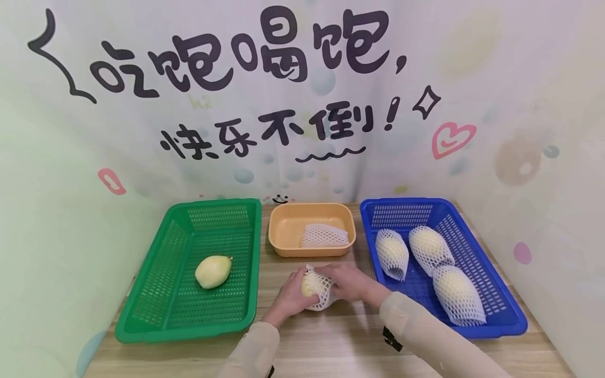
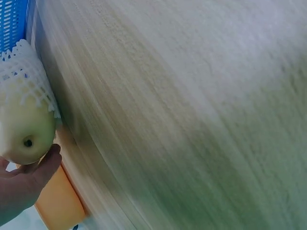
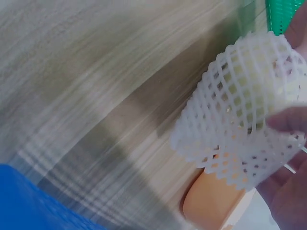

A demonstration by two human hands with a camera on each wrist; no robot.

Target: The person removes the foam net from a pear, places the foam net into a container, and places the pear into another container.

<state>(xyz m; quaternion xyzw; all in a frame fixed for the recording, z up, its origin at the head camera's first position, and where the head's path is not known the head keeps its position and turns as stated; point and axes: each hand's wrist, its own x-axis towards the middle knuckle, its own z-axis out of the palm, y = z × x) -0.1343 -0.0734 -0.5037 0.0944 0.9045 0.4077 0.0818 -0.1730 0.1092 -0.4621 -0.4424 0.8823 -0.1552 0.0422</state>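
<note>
Head view, hands (image 1: pixel 294 295) (image 1: pixel 352 282) gripping probable pear (image 1: pixel 308 287) partly in net (image 1: pixel 324 298), backdrop (image 1: pixel 307 100) reading 吃饱喝饱,快乐不倒!

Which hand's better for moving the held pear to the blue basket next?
Probably the right hand: it's closer to the blue basket and holds the foam net. The left hand grips the pear near its bare end, on the green basket side.
</note>
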